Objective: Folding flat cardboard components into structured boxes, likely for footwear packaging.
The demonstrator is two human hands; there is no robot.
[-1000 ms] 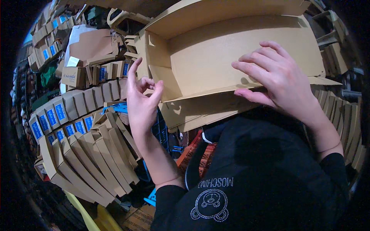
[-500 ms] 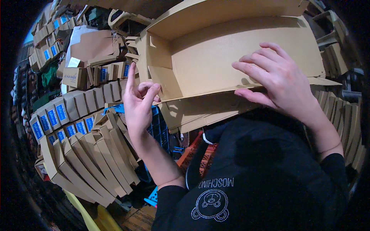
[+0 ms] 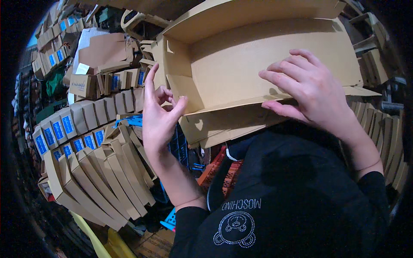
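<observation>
An open brown cardboard box [image 3: 266,60] lies in front of me, its long inside facing up and its front wall toward my body. My left hand [image 3: 160,114] is at its near left corner. The index finger points up along the left end, other fingers curl, and the thumb, held apart, overlaps the corner; whether it presses there I cannot tell. Above the near right part of the box hovers my right hand [image 3: 307,88], fingers spread and bent over the inside. Its thumb reaches along the front wall. Nothing shows in either hand.
Rows of narrow brown boxes [image 3: 101,180] stand at the left, some with blue labels. More boxes [image 3: 383,137] line the right side. A blue plastic crate [image 3: 178,148] and a red crate [image 3: 217,172] sit below the open box. Yellow sheeting [image 3: 114,245] lies lower left.
My left hand has shifted slightly right, its thumb moving onto the box's near left corner. My right hand and the box have hardly moved.
</observation>
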